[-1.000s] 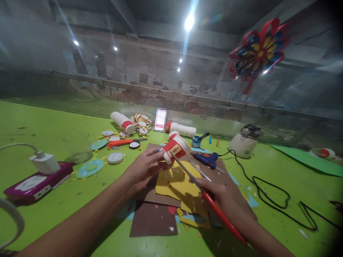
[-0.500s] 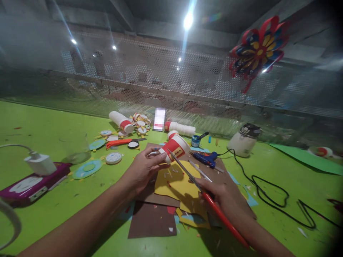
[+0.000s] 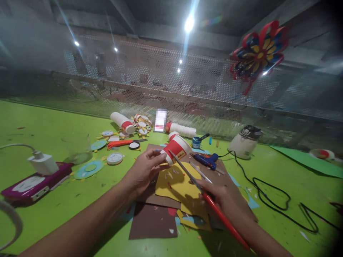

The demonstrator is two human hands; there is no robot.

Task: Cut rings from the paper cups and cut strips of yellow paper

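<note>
My left hand [image 3: 146, 169] grips a red and white paper cup [image 3: 175, 148] by its base end, tilted with the mouth toward the upper right. My right hand [image 3: 218, 196] is closed round a pair of scissors [image 3: 223, 219] with red handles. Their blades point up and left, the tips against the cup's side near my left thumb. Below the cup lies a yellow foam sheet [image 3: 171, 185] with small scraps on it, over brown sheets [image 3: 152, 221]. A blue glue gun [image 3: 207, 160] and a silver pen-like tool [image 3: 200, 172] lie just beyond my right hand.
Stacked paper cups [image 3: 183, 129] and a pile of paper discs [image 3: 142, 123] lie at the back. On the left are a purple power strip [image 3: 48, 182] and a clear container [image 3: 77, 150]. A red utility knife [image 3: 120, 143], a white kettle-like jar [image 3: 243, 142] and a black cord [image 3: 268, 198] lie around.
The cup has turned slightly in my left hand, its printed label shifting toward the lower right. The scissors keep nearly the same place; the whole view has shifted a little.
</note>
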